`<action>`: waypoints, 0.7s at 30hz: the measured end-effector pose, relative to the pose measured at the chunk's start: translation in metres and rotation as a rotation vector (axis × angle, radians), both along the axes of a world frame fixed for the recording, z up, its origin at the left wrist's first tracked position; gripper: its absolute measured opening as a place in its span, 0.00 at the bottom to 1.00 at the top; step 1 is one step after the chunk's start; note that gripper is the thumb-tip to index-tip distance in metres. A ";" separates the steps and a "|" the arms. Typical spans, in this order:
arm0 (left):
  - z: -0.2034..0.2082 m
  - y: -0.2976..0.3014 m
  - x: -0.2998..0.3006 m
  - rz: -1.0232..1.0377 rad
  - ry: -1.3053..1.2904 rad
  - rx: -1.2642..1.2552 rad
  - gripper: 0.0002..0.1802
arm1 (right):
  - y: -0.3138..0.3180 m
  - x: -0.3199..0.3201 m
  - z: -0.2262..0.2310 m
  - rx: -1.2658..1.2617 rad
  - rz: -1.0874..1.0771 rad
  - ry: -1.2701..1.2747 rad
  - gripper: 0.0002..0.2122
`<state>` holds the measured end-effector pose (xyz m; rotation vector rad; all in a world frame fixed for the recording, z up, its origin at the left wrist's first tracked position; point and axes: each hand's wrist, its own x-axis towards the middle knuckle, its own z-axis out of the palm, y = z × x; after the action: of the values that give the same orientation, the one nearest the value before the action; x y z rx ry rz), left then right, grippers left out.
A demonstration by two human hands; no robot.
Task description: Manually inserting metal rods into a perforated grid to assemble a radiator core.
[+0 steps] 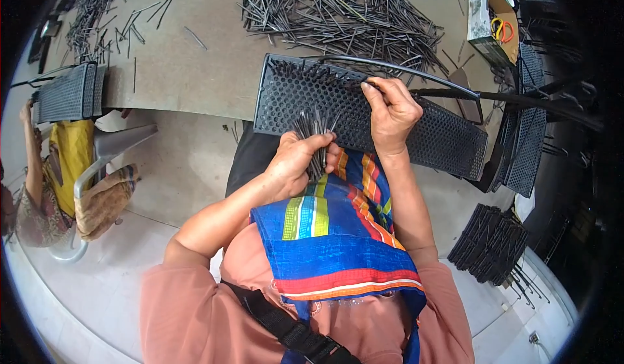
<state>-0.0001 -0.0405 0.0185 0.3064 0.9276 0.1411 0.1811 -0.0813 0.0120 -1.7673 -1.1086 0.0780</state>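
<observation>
A long black rack [432, 136] with rows of round holes lies tilted across my lap, against the table edge. Short dark pieces stand along the left part of its far edge. My left hand [292, 159] is closed around a bundle of thin dark sticks [314, 126], their ends fanning up over the rack's near side. Thumb and fingers of my right hand [395, 107] are pinched together at the rack's far edge; whatever is between the fingertips is too small to make out. A curved black rod [416, 73] arches along the rack's far side.
A big heap of dark sticks [338, 16] covers the far table [195, 71]. At the right stand a box [489, 23] with scissors [502, 30], more perforated racks [530, 123] and a stack of black hooked rods [491, 244]. Another person [42, 208] works at the far left beside a chair [123, 142].
</observation>
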 end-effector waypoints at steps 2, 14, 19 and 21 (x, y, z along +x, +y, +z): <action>0.001 0.000 0.005 0.025 0.009 -0.020 0.07 | 0.000 -0.002 -0.002 -0.016 -0.010 -0.026 0.06; 0.000 0.004 0.022 0.140 0.044 -0.091 0.06 | 0.005 -0.003 -0.006 -0.124 0.130 -0.195 0.05; -0.005 0.005 0.021 0.133 0.019 -0.089 0.06 | -0.013 -0.005 -0.007 -0.107 0.002 -0.062 0.04; -0.004 0.005 0.020 0.120 -0.001 -0.082 0.06 | -0.017 -0.008 0.000 -0.266 0.100 0.298 0.05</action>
<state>0.0203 -0.0360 0.0143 0.1742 0.9483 0.2129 0.1733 -0.0986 0.0123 -1.8576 -1.0006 0.5546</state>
